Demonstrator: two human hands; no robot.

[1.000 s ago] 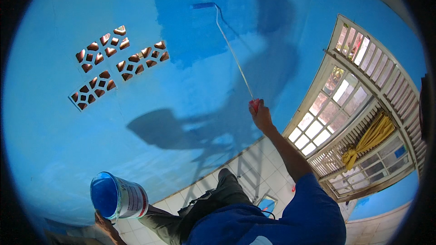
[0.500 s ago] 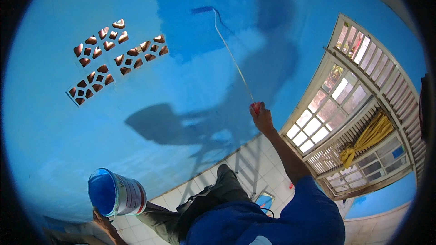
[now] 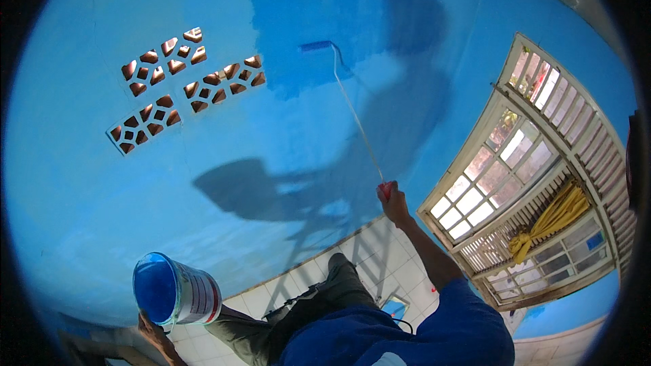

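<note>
A person in a blue shirt (image 3: pixel 407 339) and dark trousers (image 3: pixel 298 312) worked on a bright blue wall (image 3: pixel 81 183), seen from a head-worn camera looking steeply along it. The right hand (image 3: pixel 393 203) was closed around the red grip of a long-handled paint roller (image 3: pixel 352 105), the arm stretched out toward the wall. The thin pale pole ran from that fist to the blue roller sleeve (image 3: pixel 316 45), which lay against the wall at the lower edge of a darker, wetter-looking patch of fresh blue paint (image 3: pixel 305 7). The left hand (image 3: pixel 154 333), low at the frame's edge, was gripping a paint can (image 3: pixel 178 293) from beneath; the can was tilted so its open mouth showed blue paint inside, its side white with a red band. How the fingers sat on the can could not be made out.

To the left of the roller, well apart from it, two rows of decorative vent blocks (image 3: pixel 183 88) pierced the wall, their openings reddish-brown. The shadow of the person (image 3: pixel 258 190) and of the can fell across the paler blue below. White floor tiles (image 3: pixel 400 264) met the foot of the wall near the person's legs. At right stood a white-framed window with a metal grille (image 3: pixel 529 183), a yellow cloth (image 3: pixel 553 220) knotted on its bars.
</note>
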